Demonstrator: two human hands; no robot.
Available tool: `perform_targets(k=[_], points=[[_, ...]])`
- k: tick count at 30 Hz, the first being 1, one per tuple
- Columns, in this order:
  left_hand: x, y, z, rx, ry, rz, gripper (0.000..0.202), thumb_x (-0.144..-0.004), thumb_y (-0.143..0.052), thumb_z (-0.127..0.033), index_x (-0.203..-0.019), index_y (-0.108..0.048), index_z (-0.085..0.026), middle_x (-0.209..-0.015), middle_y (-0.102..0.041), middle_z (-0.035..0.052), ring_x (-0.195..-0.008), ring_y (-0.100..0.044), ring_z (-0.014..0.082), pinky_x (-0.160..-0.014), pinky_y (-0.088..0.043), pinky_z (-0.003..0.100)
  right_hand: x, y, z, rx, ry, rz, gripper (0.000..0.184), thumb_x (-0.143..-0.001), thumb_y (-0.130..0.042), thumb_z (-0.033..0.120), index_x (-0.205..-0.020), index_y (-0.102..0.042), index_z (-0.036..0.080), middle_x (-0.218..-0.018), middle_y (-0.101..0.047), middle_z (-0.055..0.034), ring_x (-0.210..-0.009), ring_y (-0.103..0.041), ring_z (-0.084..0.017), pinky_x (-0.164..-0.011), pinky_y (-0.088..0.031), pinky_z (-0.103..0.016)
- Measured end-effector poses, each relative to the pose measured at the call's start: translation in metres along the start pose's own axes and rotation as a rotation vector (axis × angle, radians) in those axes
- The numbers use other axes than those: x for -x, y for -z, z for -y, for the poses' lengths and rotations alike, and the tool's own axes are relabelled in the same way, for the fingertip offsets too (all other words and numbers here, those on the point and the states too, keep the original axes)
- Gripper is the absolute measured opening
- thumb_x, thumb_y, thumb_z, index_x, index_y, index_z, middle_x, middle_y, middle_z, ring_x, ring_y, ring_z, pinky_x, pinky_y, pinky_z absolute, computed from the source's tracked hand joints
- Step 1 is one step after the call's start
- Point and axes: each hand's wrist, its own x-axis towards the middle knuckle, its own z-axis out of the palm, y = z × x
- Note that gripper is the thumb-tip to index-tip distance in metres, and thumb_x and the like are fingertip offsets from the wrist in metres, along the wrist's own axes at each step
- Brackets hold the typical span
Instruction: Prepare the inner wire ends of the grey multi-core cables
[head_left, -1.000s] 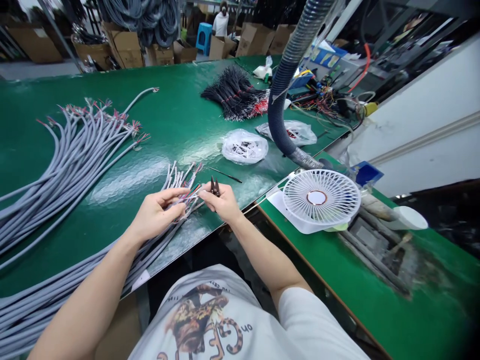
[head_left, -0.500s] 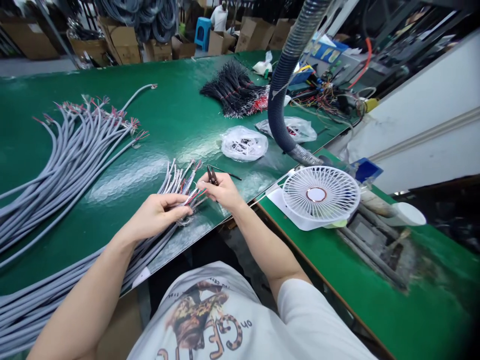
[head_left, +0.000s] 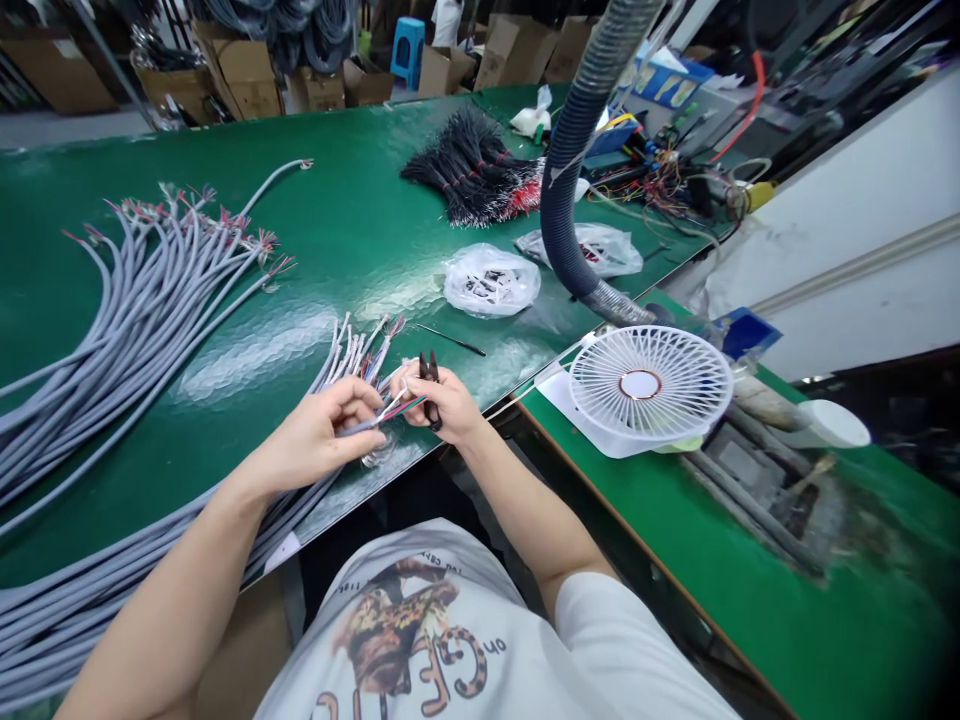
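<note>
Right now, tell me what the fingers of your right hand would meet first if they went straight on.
The thin coloured wires of the grey cable come first, right at the fingers of your right hand. Your left hand lies just beyond them, though depth is hard to judge here.

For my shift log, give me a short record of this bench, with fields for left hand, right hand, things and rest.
Left hand: pinches a grey cable whose end shows coloured wires.
Right hand: grips small black pliers and touches the coloured wires.
Things: more grey cables lie on the green bench mat.
Rest: bundled black wires, a clear plastic bag, a white fan, a corrugated hose.
</note>
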Motion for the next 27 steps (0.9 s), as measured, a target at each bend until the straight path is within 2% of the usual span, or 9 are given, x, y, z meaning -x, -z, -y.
perform_targets(k=[3, 6, 9, 11, 13, 16, 18, 23, 27], points=[[0.005, -0.004, -0.002, -0.063, -0.037, 0.034, 0.022, -0.081, -0.063, -0.034, -0.086, -0.047, -0.019, -0.064, -0.049, -0.0063, -0.056, -0.047, 0.0080, -0.056, -0.039, 0.020, -0.006, -0.007, 0.007, -0.105, -0.075, 0.159, 0.034, -0.073, -0.067, 0.042, -0.070, -0.045, 0.017, -0.066, -0.062, 0.0000, -0.035, -0.040, -0.003, -0.033, -0.027, -0.017], [0.008, -0.002, -0.008, -0.216, -0.050, -0.073, 0.024, -0.082, -0.063, -0.039, -0.087, -0.049, -0.019, -0.063, -0.047, -0.0066, -0.054, -0.043, 0.0084, -0.053, -0.036, 0.020, -0.007, -0.017, 0.014, -0.174, -0.024, 0.240, 0.033, -0.075, -0.065, 0.042, -0.071, -0.044, 0.017, -0.071, -0.067, -0.0018, -0.031, -0.038, -0.002, -0.032, -0.030, -0.017], [0.012, 0.001, -0.017, -0.355, -0.067, -0.142, 0.024, -0.084, -0.059, -0.042, -0.088, -0.055, -0.019, -0.065, -0.051, -0.0048, -0.056, -0.044, 0.0093, -0.054, -0.035, 0.021, -0.005, -0.022, 0.022, -0.173, 0.034, 0.322, 0.028, -0.079, -0.064, 0.037, -0.072, -0.049, 0.014, -0.072, -0.069, -0.0038, -0.032, -0.044, -0.003, -0.033, -0.030, -0.016], [0.017, 0.000, -0.022, -0.411, -0.097, -0.099, 0.026, -0.087, -0.055, -0.043, -0.082, -0.058, -0.018, -0.065, -0.054, -0.0033, -0.056, -0.046, 0.0094, -0.054, -0.035, 0.021, -0.003, -0.023, 0.026, -0.151, 0.000, 0.396, 0.029, -0.079, -0.066, 0.037, -0.072, -0.051, 0.014, -0.073, -0.070, -0.0054, -0.032, -0.046, -0.004, -0.032, -0.029, -0.016], [0.022, -0.004, -0.024, -0.435, -0.153, 0.001, 0.029, -0.090, -0.052, -0.041, -0.076, -0.061, -0.017, -0.062, -0.056, -0.0025, -0.055, -0.048, 0.0090, -0.054, -0.036, 0.020, -0.001, -0.024, 0.028, -0.156, -0.065, 0.482, 0.031, -0.078, -0.067, 0.040, -0.072, -0.050, 0.014, -0.074, -0.072, -0.0069, -0.031, -0.045, -0.004, -0.030, -0.028, -0.016], [0.030, -0.014, -0.017, -0.426, -0.264, 0.102, 0.027, -0.092, -0.051, -0.038, -0.084, -0.068, -0.018, -0.066, -0.064, 0.0005, -0.058, -0.057, 0.0104, -0.059, -0.040, 0.020, 0.000, -0.030, 0.026, -0.204, -0.160, 0.594, 0.032, -0.078, -0.067, 0.041, -0.073, -0.049, 0.015, -0.067, -0.069, -0.0047, -0.030, -0.041, -0.004, -0.030, -0.026, -0.016], [0.033, -0.019, -0.010, -0.450, -0.332, 0.063, 0.027, -0.092, -0.051, -0.038, -0.087, -0.069, -0.018, -0.068, -0.066, 0.0027, -0.062, -0.061, 0.0122, -0.062, -0.042, 0.021, 0.000, -0.036, 0.023, -0.209, -0.209, 0.600, 0.030, -0.078, -0.067, 0.038, -0.073, -0.048, 0.015, -0.059, -0.064, -0.0004, -0.030, -0.037, -0.002, -0.031, -0.024, -0.014], [0.034, -0.021, 0.006, -0.685, -0.490, -0.123, 0.038, -0.089, -0.055, -0.038, -0.056, -0.056, -0.019, -0.047, -0.048, -0.0015, -0.045, -0.044, 0.0099, -0.051, -0.033, 0.024, -0.003, -0.046, 0.015, -0.212, -0.200, 0.428, 0.022, -0.078, -0.060, 0.028, -0.071, -0.042, 0.017, -0.052, -0.055, 0.0057, -0.031, -0.025, 0.000, -0.032, -0.022, -0.012], [0.031, -0.019, 0.012, -0.776, -0.587, -0.187, 0.035, -0.087, -0.059, -0.035, -0.056, -0.056, -0.019, -0.046, -0.045, -0.0029, -0.044, -0.040, 0.0095, -0.050, -0.030, 0.025, -0.008, -0.042, 0.010, -0.226, -0.166, 0.344, 0.020, -0.078, -0.055, 0.026, -0.070, -0.038, 0.018, -0.051, -0.055, 0.0066, -0.029, -0.022, 0.000, -0.032, -0.022, -0.014]])
